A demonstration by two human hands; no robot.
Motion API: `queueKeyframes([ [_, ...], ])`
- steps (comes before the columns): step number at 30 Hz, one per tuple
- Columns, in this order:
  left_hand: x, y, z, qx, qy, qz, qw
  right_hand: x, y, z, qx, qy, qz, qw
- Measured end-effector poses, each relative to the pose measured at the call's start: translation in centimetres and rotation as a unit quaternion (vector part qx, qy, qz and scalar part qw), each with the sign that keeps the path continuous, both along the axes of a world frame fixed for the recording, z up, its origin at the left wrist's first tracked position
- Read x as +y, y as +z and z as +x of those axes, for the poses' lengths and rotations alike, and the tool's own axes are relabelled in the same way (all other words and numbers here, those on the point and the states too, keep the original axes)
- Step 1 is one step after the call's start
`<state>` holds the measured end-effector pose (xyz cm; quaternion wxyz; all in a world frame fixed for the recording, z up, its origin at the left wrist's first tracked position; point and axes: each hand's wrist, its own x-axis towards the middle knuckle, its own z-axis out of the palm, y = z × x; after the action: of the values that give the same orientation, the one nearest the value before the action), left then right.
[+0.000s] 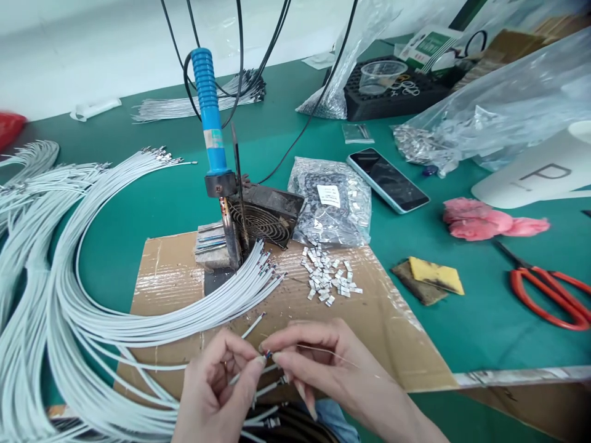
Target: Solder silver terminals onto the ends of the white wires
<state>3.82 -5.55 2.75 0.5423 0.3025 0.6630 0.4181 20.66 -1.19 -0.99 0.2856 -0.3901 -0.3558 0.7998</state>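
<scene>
White cable end: low centre, above the near part of the cardboard; coloured cores just visible at the tip.
Left hand: thumb and index pinched on that end.
Right hand: thumb and index at the same tip, nearly touching the left; can't tell if they clamp cores or the thin strand beside them.
Core risk: a fine core could bend or snap if twisted hard.
Iron risk: soldering iron tip stands near the cable bundle; if hot, stray ends could scorch.
Chip risk: small white pieces lie loose; a sleeve could scatter them.
Count, singles: one iron, one fan, one phone, one pair of scissors.
Count, many: white pieces in dozens, overlapping; cables too dense to count.
</scene>
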Motion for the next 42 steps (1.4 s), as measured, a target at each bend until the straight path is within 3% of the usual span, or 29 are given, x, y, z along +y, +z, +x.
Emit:
queueKeyframes([
  [5, -0.7, -1.0, -0.2, 0.026, -0.003, 0.026, 0.999, 0.0, 1.2, -0.6, -0.058, -0.029, 0.020, 0.998],
  [10, -1.8, -2.5, -0.6, 0.120, -0.043, 0.060, 0.990, -0.8, 0.7, -1.1, -0.049, -0.071, 0.027, 0.996],
  [13, -1.8, -2.4, -0.3, 0.143, -0.058, 0.059, 0.986, -1.6, 0.7, -1.9, -0.060, -0.115, 0.002, 0.992],
  [16, -1.2, -1.7, 0.2, 0.095, -0.053, 0.034, 0.993, -2.3, 1.0, -2.9, -0.097, -0.166, 0.001, 0.981],
  [18, -0.6, -1.1, 0.4, 0.033, -0.048, 0.018, 0.998, -2.8, 0.9, -3.6, -0.143, -0.208, 0.078, 0.964],
  [21, 0.2, -0.5, 0.4, -0.047, -0.035, -0.009, 0.998, -3.3, 0.5, -4.0, -0.217, -0.245, 0.270, 0.906],
  [23, 0.5, -0.2, 0.2, -0.046, -0.018, -0.011, 0.999, -3.3, 0.3, -3.6, -0.226, -0.231, 0.352, 0.879],
  [25, 0.8, 0.0, 0.0, -0.011, -0.002, -0.004, 1.000, -2.9, 0.4, -2.8, -0.199, -0.192, 0.374, 0.885],
  [29, 1.1, 0.4, -0.4, 0.035, 0.000, -0.018, 0.999, -1.6, 0.8, -1.4, -0.134, -0.126, 0.278, 0.943],
  [32, 1.3, 0.5, -0.5, 0.033, -0.009, -0.026, 0.999, -0.9, 0.9, -1.2, -0.128, -0.129, 0.229, 0.956],
  [42, 1.3, 0.8, -0.6, -0.017, -0.004, -0.036, 0.999, -0.3, 0.4, -0.8, -0.102, -0.102, 0.389, 0.910],
])
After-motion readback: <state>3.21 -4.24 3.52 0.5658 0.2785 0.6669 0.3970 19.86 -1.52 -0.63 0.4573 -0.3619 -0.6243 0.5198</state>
